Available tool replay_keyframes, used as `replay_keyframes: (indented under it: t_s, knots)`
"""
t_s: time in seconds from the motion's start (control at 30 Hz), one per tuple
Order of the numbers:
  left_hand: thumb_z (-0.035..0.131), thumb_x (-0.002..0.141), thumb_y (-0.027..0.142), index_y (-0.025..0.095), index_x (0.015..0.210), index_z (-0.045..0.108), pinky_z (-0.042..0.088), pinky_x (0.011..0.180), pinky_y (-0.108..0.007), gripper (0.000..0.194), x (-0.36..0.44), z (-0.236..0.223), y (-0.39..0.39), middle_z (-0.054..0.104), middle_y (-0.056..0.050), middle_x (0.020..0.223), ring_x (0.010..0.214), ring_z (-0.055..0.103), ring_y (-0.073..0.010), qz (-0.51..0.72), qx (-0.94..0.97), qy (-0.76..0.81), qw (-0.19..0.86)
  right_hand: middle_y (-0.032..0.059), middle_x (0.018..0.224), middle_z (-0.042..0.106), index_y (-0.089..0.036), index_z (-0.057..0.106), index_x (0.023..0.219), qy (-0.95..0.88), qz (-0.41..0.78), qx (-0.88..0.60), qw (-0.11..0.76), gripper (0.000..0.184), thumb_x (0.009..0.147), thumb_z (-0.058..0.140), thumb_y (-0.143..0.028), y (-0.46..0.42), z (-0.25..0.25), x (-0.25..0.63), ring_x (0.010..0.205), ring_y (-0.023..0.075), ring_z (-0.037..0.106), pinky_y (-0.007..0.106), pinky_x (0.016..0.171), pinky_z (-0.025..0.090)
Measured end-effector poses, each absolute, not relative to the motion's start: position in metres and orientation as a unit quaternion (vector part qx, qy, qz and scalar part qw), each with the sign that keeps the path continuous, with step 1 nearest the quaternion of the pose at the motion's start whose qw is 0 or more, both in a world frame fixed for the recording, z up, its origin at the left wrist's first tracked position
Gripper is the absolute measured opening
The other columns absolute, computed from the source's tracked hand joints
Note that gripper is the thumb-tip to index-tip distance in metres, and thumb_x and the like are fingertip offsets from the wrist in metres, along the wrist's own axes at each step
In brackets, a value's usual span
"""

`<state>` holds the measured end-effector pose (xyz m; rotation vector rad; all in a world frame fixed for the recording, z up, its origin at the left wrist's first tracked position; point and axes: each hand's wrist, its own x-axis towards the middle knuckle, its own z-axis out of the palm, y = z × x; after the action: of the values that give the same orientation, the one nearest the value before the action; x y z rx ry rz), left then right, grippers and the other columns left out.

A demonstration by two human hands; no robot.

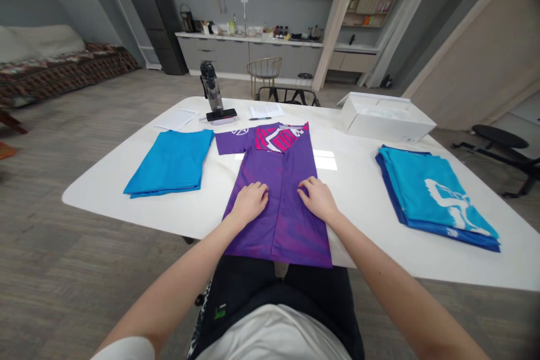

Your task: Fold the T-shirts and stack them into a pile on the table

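Note:
A purple short-sleeved shirt (276,225) lies on the white table in front of me, partly folded, its hem hanging over the near edge. One sleeve sticks out to the left, and a pink-and-white printed part shows near the collar. On the left half of the shirt rests my left hand (252,201), its fingers loosely bent over the cloth. My right hand (318,198) touches the shirt near its right edge, thumb and fingers apart. Neither hand visibly grips any fabric.
Folded blue cloth (171,163) lies at the left of the table (105,197). A stack of folded blue shirts (434,191) sits at the right, below a white box (386,118). Behind the purple shirt are a clear bottle (213,90), a phone (221,115), a pen (260,118) and papers (266,109).

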<state>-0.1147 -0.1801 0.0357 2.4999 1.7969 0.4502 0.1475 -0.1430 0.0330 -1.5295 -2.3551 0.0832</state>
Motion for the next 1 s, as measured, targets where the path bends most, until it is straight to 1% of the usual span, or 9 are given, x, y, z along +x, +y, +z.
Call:
replay_keyframes:
  t_s: [0.13, 0.27, 0.33, 0.43, 0.53, 0.7, 0.87, 0.93, 1.0]
  knots:
    - [0.053, 0.1, 0.024, 0.022, 0.105, 0.066, 0.047, 0.082, -0.037, 0.014, -0.133, 0.037, -0.146, 0.069, -0.007, 0.104, 0.097, 0.065, -0.0246, 0.137, 0.796, 0.59, 0.009, 0.0111, 0.11, 0.067, -0.024, 0.07, 0.105, -0.839, 0.029, -0.522, 0.152, 0.017, 0.101, 0.056, -0.032, -0.101, 0.036, 0.121, 0.101, 0.0284, 0.06, 0.039, 0.083, 0.044]
    - [0.052, 0.099, 0.025, 0.022, 0.107, 0.066, 0.045, 0.087, -0.041, 0.017, -0.154, 0.041, -0.101, 0.068, -0.009, 0.109, 0.102, 0.063, -0.027, 0.142, 0.775, 0.615, -0.015, 0.0097, 0.111, 0.067, -0.024, 0.071, 0.103, -0.849, 0.07, -0.498, 0.159, 0.016, 0.1, 0.055, -0.024, -0.043, 0.037, 0.085, 0.104, 0.0265, 0.06, 0.038, 0.086, 0.046]
    - [0.05, 0.099, 0.025, 0.022, 0.107, 0.067, 0.043, 0.089, -0.043, 0.019, -0.167, 0.045, -0.071, 0.068, -0.011, 0.11, 0.104, 0.062, -0.0288, 0.131, 0.755, 0.642, -0.034, 0.0097, 0.112, 0.067, -0.023, 0.071, 0.105, -0.852, 0.079, -0.489, 0.169, 0.017, 0.099, 0.055, -0.022, -0.008, 0.037, 0.063, 0.106, 0.0261, 0.06, 0.037, 0.088, 0.047]
    - [0.045, 0.098, 0.021, 0.021, 0.109, 0.067, 0.041, 0.091, -0.045, 0.024, -0.191, 0.05, -0.02, 0.067, -0.013, 0.111, 0.108, 0.059, -0.0313, 0.105, 0.718, 0.686, -0.059, 0.0096, 0.11, 0.067, -0.022, 0.071, 0.104, -0.85, 0.088, -0.483, 0.189, 0.017, 0.099, 0.056, -0.024, 0.046, 0.037, 0.027, 0.107, 0.0257, 0.06, 0.037, 0.092, 0.047]
    - [0.043, 0.096, 0.017, 0.018, 0.111, 0.068, 0.039, 0.093, -0.047, 0.029, -0.215, 0.053, 0.03, 0.067, -0.017, 0.115, 0.112, 0.057, -0.0342, 0.084, 0.698, 0.707, -0.08, 0.0091, 0.108, 0.068, -0.021, 0.071, 0.103, -0.843, 0.103, -0.49, 0.198, 0.017, 0.099, 0.055, -0.026, 0.095, 0.035, -0.008, 0.106, 0.0254, 0.061, 0.037, 0.094, 0.048]
    - [0.038, 0.096, 0.013, 0.011, 0.117, 0.068, 0.036, 0.096, -0.046, 0.037, -0.248, 0.05, 0.092, 0.066, -0.022, 0.118, 0.115, 0.056, -0.0351, 0.028, 0.676, 0.729, -0.103, 0.0115, 0.119, 0.066, -0.02, 0.07, 0.116, -0.836, 0.105, -0.509, 0.178, 0.023, 0.101, 0.054, -0.028, 0.156, 0.029, -0.052, 0.111, 0.0287, 0.059, 0.045, 0.097, 0.048]
    - [0.039, 0.095, 0.01, 0.008, 0.118, 0.067, 0.034, 0.096, -0.044, 0.036, -0.268, 0.04, 0.12, 0.065, -0.023, 0.122, 0.117, 0.055, -0.0348, -0.013, 0.664, 0.739, -0.109, 0.0155, 0.128, 0.06, -0.022, 0.063, 0.132, -0.828, 0.084, -0.538, 0.137, 0.033, 0.103, 0.051, -0.032, 0.19, 0.021, -0.073, 0.121, 0.0342, 0.052, 0.057, 0.1, 0.043]
    - [0.039, 0.095, 0.01, 0.007, 0.119, 0.065, 0.034, 0.096, -0.044, 0.036, -0.271, 0.038, 0.124, 0.065, -0.024, 0.122, 0.117, 0.055, -0.0352, -0.021, 0.663, 0.742, -0.1, 0.0169, 0.129, 0.059, -0.022, 0.062, 0.133, -0.826, 0.07, -0.544, 0.131, 0.034, 0.103, 0.05, -0.032, 0.198, 0.019, -0.076, 0.122, 0.0357, 0.051, 0.06, 0.1, 0.042]
    - [0.039, 0.095, 0.01, 0.006, 0.119, 0.064, 0.033, 0.097, -0.044, 0.035, -0.271, 0.037, 0.125, 0.067, -0.024, 0.118, 0.116, 0.056, -0.0352, -0.026, 0.659, 0.747, -0.091, 0.0173, 0.127, 0.059, -0.021, 0.064, 0.129, -0.827, 0.054, -0.544, 0.131, 0.032, 0.104, 0.047, -0.031, 0.205, 0.017, -0.076, 0.121, 0.0356, 0.051, 0.059, 0.099, 0.042]
